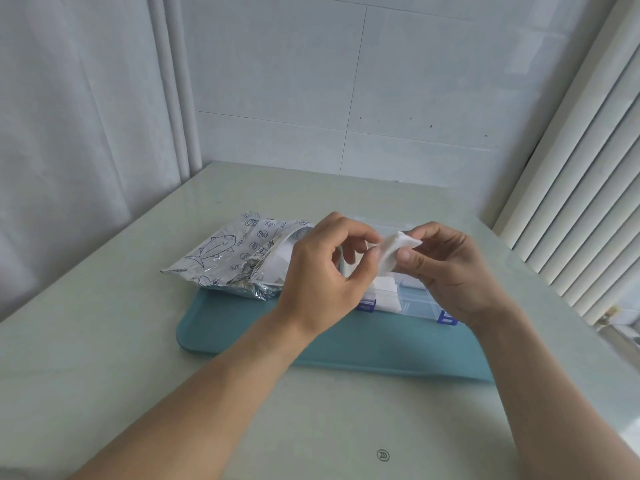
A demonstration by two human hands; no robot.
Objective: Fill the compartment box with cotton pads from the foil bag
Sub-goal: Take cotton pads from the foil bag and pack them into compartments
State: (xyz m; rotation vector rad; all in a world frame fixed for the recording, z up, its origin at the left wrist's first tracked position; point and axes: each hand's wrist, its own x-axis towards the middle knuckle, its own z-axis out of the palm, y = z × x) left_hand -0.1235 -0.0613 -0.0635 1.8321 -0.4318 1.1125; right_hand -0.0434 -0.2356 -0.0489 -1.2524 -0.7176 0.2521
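A silver foil bag (228, 258) printed with a blue fish lies open at the left end of a teal tray (363, 351), white pads showing in its mouth. To its right stands a clear compartment box (415, 301) with blue latches, some white pads lying in its near-left compartment. Above the box, both hands pinch one white cotton pad (394, 249): my left hand (329, 271) at its left edge with thumb and fingers, my right hand (450, 268) at its right side. The hands hide most of the box.
The tray sits on a pale green tabletop (104, 341) set in a corner. A tiled wall is at the back, a white curtain at the left, and vertical slats at the right.
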